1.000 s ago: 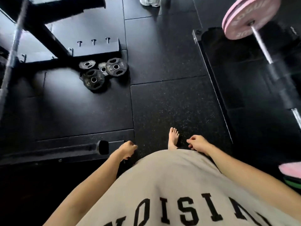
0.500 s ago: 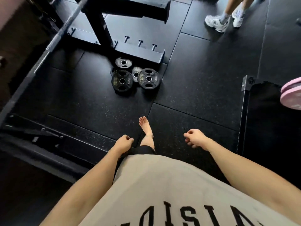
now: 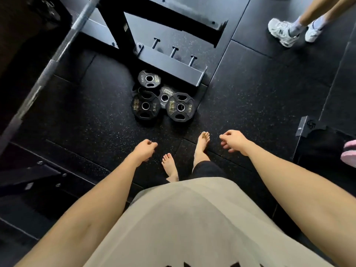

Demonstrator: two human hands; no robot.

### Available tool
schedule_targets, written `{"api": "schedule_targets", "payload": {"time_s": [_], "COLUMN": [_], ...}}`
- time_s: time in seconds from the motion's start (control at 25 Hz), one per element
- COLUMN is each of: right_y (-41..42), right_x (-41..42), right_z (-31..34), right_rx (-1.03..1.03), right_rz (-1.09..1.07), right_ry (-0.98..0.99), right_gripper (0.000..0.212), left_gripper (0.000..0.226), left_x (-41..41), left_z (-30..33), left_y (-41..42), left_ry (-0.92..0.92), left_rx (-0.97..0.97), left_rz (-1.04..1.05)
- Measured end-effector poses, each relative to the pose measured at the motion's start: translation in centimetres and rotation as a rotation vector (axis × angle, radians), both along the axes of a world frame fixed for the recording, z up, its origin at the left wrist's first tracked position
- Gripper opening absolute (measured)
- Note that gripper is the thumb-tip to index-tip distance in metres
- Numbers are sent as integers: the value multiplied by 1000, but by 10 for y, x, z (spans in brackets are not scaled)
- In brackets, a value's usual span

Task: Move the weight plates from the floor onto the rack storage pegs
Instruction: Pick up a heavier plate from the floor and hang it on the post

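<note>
Four black weight plates lay in a tight cluster on the floor, just in front of the rack base. The left 5 kg plate and the right 5 kg plate sat nearest the person, side by side. A smaller plate was wedged between them and partly covered by both. Another small plate lay farthest back, touching the foot of the rack base. Three storage pegs stood up from that base in a row, all bare.

The left hand hung above the floor short of the plates, its fingers loosely curled and holding nothing. The right hand hung likewise off to the right, fingers relaxed and slightly bent, also empty. Neither hand touched a plate. Two bare feet stood on the floor between the hands, the right one further forward.

A barbell ran diagonally along the left. Another person's white trainers stood at the upper right. A pink plate edge showed at the right border. A beige shirt filled the bottom of the view.
</note>
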State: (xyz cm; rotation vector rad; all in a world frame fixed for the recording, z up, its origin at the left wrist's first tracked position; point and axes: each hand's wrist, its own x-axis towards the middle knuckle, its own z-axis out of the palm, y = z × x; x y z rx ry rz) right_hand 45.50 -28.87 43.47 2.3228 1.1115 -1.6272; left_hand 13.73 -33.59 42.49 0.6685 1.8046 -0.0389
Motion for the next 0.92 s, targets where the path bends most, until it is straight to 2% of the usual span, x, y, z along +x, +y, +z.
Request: {"api": "schedule_targets", "payload": {"time_s": [0.16, 0.32, 0.52, 0.68, 0.8, 0.84, 0.92], "right_y": [102, 194, 280, 329, 350, 355, 364], "right_x": [2, -9, -35, -60, -73, -78, -86], "right_z": [-43, -120, -257, -387, -474, -494, -540], "right_rx": [-53, -93, -17, 34, 72, 90, 121], "right_rz": [69, 184, 290, 417, 531, 561, 604], "right_ry": [-6, -15, -57, -108, -153, -172, -192], "right_gripper": [24, 24, 22, 24, 32, 37, 44], "left_gripper": [25, 25, 20, 18, 10, 11, 30], "left_x": [16, 45, 74, 87, 97, 101, 109], "left_z": [-31, -100, -223, -357, -442, -463, -506], "left_y": [50, 86, 127, 151, 165, 171, 184], "left_ry": [-40, -45, -101, -149, -97, -97, -159], "left_rx": [-78, -189, -291, -325, -312, -304, -308], "left_rz": [216, 420, 579, 701, 799, 845, 944]}}
